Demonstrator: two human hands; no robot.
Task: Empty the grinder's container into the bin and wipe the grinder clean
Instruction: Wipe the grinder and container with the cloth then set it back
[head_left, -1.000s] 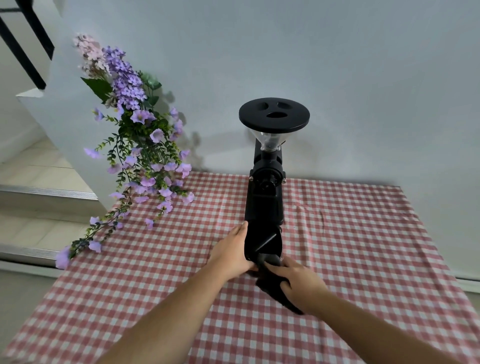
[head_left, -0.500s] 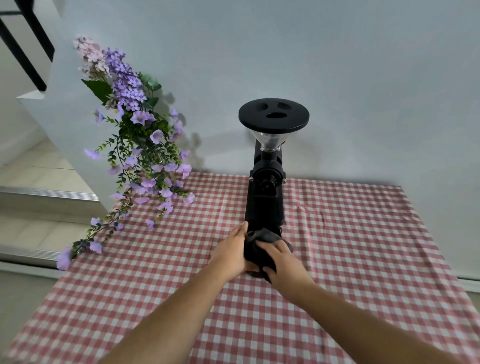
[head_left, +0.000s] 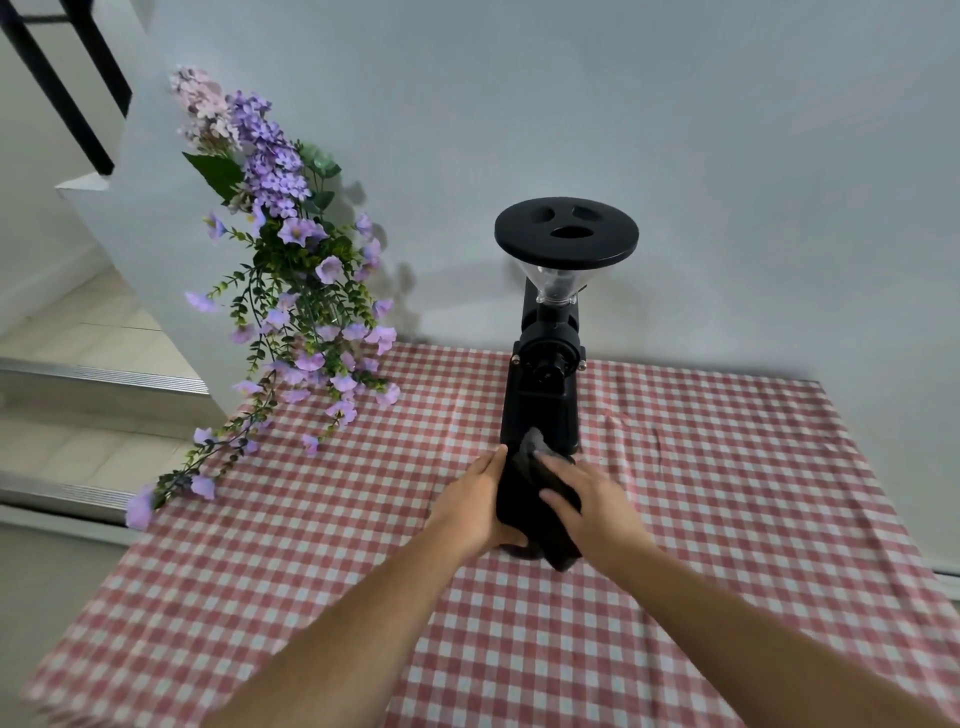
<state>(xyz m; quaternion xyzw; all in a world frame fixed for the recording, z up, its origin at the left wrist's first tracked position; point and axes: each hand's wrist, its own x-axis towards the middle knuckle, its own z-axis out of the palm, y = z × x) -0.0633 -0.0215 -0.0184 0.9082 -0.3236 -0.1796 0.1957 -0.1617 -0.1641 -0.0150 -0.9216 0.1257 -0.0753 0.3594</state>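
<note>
A tall black coffee grinder (head_left: 545, 395) with a clear funnel hopper and a round black lid (head_left: 566, 234) stands on the checked tablecloth (head_left: 727, 493) near the wall. My left hand (head_left: 475, 506) lies flat against the left side of the grinder's base, thumb under its front. My right hand (head_left: 592, 501) presses a dark cloth (head_left: 535, 478) against the front of the base with straight fingers. The cloth hides the lower front of the grinder. No bin or loose container is in view.
Purple artificial flowers (head_left: 291, 291) trail from the white wall corner onto the table's far left. Tiled steps (head_left: 78, 374) lie to the left, beyond the table edge. A white wall stands right behind the grinder.
My right hand has brought the dark cloth up from the tablecloth in front of the grinder onto the base's front. My left hand has stayed on the base's left side.
</note>
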